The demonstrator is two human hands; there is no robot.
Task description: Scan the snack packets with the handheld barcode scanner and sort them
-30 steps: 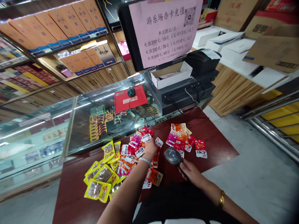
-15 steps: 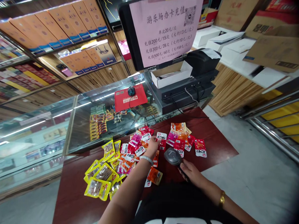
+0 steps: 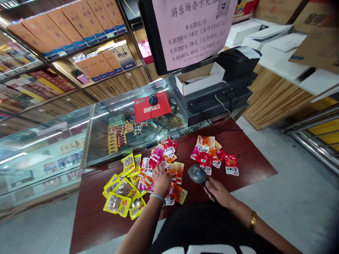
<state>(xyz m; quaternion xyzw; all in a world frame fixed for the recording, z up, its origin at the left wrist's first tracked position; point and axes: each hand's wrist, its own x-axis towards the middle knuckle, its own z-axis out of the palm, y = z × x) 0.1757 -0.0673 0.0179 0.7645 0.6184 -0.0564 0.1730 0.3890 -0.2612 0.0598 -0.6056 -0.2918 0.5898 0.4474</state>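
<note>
"Left hand (image 3: 160,179) has swung back left, over the snack pouches (image 3: 147,167) on the table (image 3: 251,161) — fingers?"
"Spread, on my feed; right hand (image 3: 218,191) wrapped round the barcode scanner (image 3: 197,174)."
"Step?"
"Reaching, I'd judge — calls for pinching one pouch."

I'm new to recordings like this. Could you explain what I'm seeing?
No robot here: these are a person's bare hands, filmed by a camera worn on the head, looking forward and down. On the dark red tabletop lie yellow packets, a heap of red, orange and pink packets beside them, and a smaller mixed group to the right. The right hand holds a grey handheld device that looks like a scanner. The left hand is open over the middle heap.
</note>
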